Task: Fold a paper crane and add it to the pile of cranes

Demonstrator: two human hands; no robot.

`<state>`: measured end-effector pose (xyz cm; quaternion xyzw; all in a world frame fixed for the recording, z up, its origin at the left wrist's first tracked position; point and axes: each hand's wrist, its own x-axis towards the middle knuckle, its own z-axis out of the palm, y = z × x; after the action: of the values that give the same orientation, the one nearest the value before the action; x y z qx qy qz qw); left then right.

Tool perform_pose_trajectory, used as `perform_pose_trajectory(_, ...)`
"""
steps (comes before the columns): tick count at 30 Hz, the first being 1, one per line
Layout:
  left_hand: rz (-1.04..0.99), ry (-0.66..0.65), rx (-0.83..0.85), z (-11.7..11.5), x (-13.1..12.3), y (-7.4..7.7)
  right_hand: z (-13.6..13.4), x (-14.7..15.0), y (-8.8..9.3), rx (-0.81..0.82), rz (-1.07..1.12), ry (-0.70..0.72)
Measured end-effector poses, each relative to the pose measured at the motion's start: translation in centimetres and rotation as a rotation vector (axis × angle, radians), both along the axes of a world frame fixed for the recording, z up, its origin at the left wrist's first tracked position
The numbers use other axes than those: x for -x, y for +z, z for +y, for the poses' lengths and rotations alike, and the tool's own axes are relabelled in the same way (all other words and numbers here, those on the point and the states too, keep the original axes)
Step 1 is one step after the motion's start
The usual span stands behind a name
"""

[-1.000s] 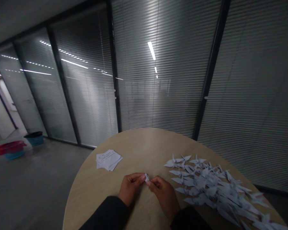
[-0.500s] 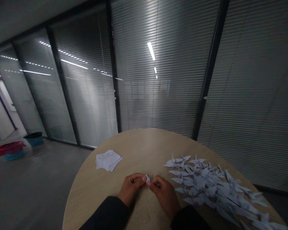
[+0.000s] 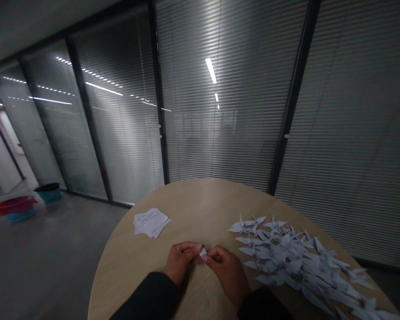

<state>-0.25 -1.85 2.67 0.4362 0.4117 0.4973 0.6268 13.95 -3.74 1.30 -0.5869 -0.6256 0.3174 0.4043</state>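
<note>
Between my two hands is a small folded piece of white paper [image 3: 203, 252], held over the middle of the round wooden table [image 3: 206, 195]. My left hand [image 3: 184, 260] pinches its left side between thumb and fingers. From the right, my right hand [image 3: 227, 269] pinches the same piece, fingertips close to those of the left. Much of the paper is covered by the fingers. Several folded paper cranes [image 3: 296, 258] lie heaped on the right side of the table. A loose stack of white paper squares [image 3: 151, 222] rests at the left, the top one bearing print.
Glass partitions with blinds [image 3: 220, 146] stand behind the table's far edge. On the floor at the left are a bin with a red liner [image 3: 15, 206] and a bin with a black liner [image 3: 49, 192].
The fingertips have shifted slightly on the folded paper, and the left fingers now cover more of it. Both hands keep their pinch. The view has moved very slightly.
</note>
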Motion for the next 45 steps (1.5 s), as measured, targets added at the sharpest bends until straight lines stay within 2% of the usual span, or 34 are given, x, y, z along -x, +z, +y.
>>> perform_pose_trajectory(4, 0.037, 0.001, -0.029, 0.0, 0.2, 0.2, -0.1, 0.1, -0.2, 0.004, -0.007, -0.01)
perform_pose_trajectory(9, 0.037, 0.059, -0.046, 0.2, 0.5, 0.5, -0.3, 0.3, -0.6, 0.025, 0.032, 0.046)
perform_pose_trajectory(15, 0.074, 0.088, -0.12, 0.8, 0.6, -0.3, -0.1, 0.4, -1.3, -0.019, 0.084, 0.058)
perform_pose_trajectory(20, 0.065, 0.042, -0.127, 0.8, 0.4, -0.6, -0.1, 0.5, -1.6, 0.002, 0.12, 0.164)
perform_pose_trajectory(25, 0.223, 0.048, -0.239, 0.6, 0.3, -0.6, -0.1, 0.1, -1.3, -0.003, 0.075, 0.14)
perform_pose_trajectory(29, 0.301, 0.01, -0.265, 0.5, 0.2, -0.9, -0.3, 0.0, -1.1, -0.015, 0.02, 0.117)
perform_pose_trajectory(35, 0.438, 0.082, -0.368, -0.3, -0.1, -0.8, -0.5, 0.2, -0.6, 0.0, 0.025, 0.147)
perform_pose_trajectory(40, 0.407, 0.066, -0.366, -0.4, -0.2, -0.8, -0.6, 0.2, 0.1, 0.014, 0.039, 0.166)
perform_pose_trajectory(45, 0.315, 0.009, -0.335, 0.1, 0.0, -1.1, -0.3, 0.1, -0.5, -0.016, 0.042, 0.169)
